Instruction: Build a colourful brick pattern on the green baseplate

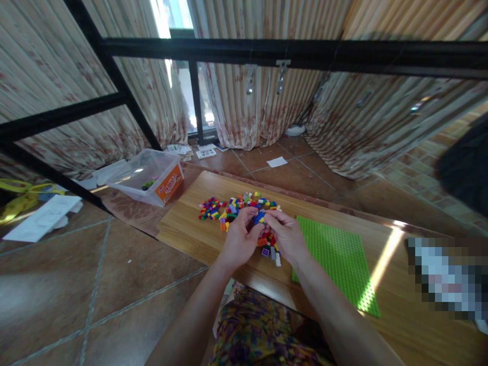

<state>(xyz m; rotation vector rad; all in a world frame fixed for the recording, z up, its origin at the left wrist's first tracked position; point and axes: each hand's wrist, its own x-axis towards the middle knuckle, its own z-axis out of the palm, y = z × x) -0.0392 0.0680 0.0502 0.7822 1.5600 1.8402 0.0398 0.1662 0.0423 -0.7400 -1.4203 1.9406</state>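
Observation:
Both hands meet over a pile of small building bricks (213,208) on the wooden table. Fingers of my left hand (242,236) are closed around the left side of a blue brick (260,217). From the other side, my right hand (285,234) pinches the same blue brick, with a bit of yellow at its edge. Whether it is one brick or several joined is too small to tell. Red, orange, purple and white bricks lie just below the hands. A green studded baseplate (335,259) lies flat to the right of my right hand.
A clear plastic bin (148,175) with an orange label stands left of the table (183,218) and holds a few green pieces. A black metal frame (229,50) crosses in front of the curtains. Papers (277,161) lie on the tiled floor. A pixelated object (446,279) is at right.

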